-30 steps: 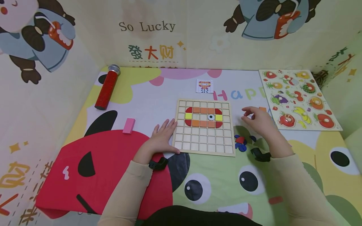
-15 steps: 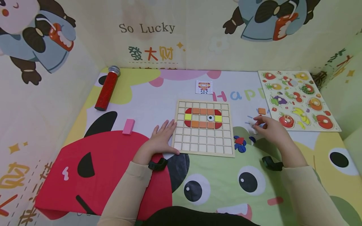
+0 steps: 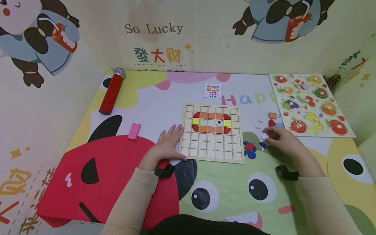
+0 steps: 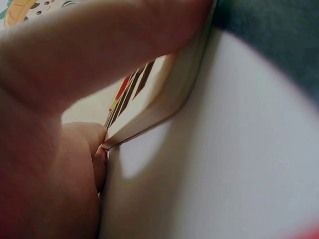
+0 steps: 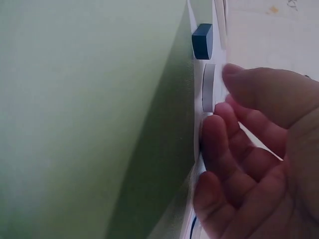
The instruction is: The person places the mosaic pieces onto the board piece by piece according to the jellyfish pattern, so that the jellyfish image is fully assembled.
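My left hand point(image 3: 164, 145) lies spread along the left edge of a wooden grid board point(image 3: 211, 159), its thumb by the near corner. In the left wrist view the thumb overlaps the board's edge point(image 4: 169, 94). Red, orange and yellow tiles and an eye tile point(image 3: 219, 122) sit in the grid. Right of the board, my right hand point(image 3: 280, 138) has loosely bent fingers beside a white round piece point(image 3: 264, 136). The right wrist view shows this white piece point(image 5: 208, 88) standing just off the thumb tip, near the fingertips, with a dark blue piece point(image 5: 202, 42) beyond.
A small pattern card point(image 3: 212, 90) lies behind the board. Blue and red pieces point(image 3: 250, 150) cluster at its right; an orange square point(image 3: 273, 116) and a red piece point(image 3: 271, 123) lie farther right. Around them are a fruit puzzle point(image 3: 314, 104), pink block point(image 3: 134, 131) and red microphone point(image 3: 112, 91).
My right hand has moved right and toward me, away from the board, down to the white round piece. The red piece behind it has come into view. My left hand has stayed put.
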`<action>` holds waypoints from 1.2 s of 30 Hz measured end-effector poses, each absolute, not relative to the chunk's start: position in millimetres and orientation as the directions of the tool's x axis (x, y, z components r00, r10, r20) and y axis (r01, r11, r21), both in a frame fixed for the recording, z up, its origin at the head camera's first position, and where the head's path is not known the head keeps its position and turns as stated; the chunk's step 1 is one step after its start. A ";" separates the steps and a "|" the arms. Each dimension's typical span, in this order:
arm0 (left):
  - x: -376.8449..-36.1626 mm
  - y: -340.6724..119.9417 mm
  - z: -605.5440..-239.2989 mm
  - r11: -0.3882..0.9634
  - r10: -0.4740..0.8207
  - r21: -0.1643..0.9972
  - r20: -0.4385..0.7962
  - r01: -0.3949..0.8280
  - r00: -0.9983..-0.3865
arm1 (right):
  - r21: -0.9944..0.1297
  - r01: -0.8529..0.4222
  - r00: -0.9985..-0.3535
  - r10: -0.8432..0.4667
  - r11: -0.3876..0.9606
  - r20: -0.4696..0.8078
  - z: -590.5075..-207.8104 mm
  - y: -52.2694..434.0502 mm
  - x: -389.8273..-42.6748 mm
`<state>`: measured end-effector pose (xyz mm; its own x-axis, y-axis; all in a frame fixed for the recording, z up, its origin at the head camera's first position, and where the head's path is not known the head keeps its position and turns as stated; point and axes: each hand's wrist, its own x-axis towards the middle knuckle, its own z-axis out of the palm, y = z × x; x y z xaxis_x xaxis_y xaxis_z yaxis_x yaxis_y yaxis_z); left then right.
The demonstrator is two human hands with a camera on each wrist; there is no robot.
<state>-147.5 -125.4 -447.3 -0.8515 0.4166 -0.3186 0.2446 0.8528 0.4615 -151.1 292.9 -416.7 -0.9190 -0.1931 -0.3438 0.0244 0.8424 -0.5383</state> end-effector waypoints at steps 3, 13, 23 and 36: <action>-147.6 -125.3 -447.3 0.855 0.413 0.460 -0.324 0.240 -0.851 | -0.533 -0.016 -0.919 -0.223 0.846 -0.326 -419.4 295.0 -152.3; -146.9 -125.6 -448.0 0.851 0.412 0.469 -0.319 0.235 -0.853 | -0.506 -0.062 -0.921 -0.245 0.860 -0.304 -422.8 294.1 -156.0; -147.9 -125.3 -448.5 0.851 0.414 0.468 -0.320 0.237 -0.852 | -0.489 -0.069 -0.928 -0.236 0.870 -0.289 -424.6 293.8 -156.4; -147.9 -125.6 -448.3 0.852 0.414 0.466 -0.315 0.240 -0.854 | -0.466 -0.081 -0.940 -0.223 0.881 -0.258 -411.8 281.0 -154.0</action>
<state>-147.9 -125.6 -448.3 -0.8542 0.4136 -0.3152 0.2404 0.8516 0.4659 -154.0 281.0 -411.8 -0.9399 -0.2231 -0.2584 -0.0811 0.8812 -0.4658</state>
